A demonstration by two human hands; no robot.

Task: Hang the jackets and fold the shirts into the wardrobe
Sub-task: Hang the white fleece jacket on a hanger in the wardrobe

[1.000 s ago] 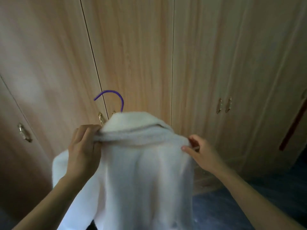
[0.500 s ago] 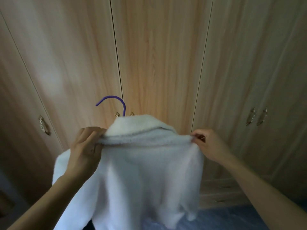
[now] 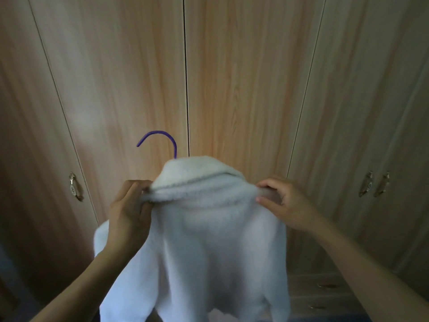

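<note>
White fluffy fleece jacket [image 3: 209, 228] held up on a purple wire hanger [image 3: 160, 140].
Left hand [image 3: 130, 212] and right hand [image 3: 287, 203] each clench a shoulder in their grip, near closed light wooden wardrobe doors [image 3: 232, 77].

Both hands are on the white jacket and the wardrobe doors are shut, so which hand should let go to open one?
Probably the right hand: its grip on the jacket looks lighter, while the left hand holds beside the hook.

A white fluffy fleece jacket [image 3: 209, 240] hangs on a thin purple hanger [image 3: 160, 140], its back toward the camera and its collar folded down. The closed light wooden wardrobe [image 3: 243, 77] stands just behind it.
</note>
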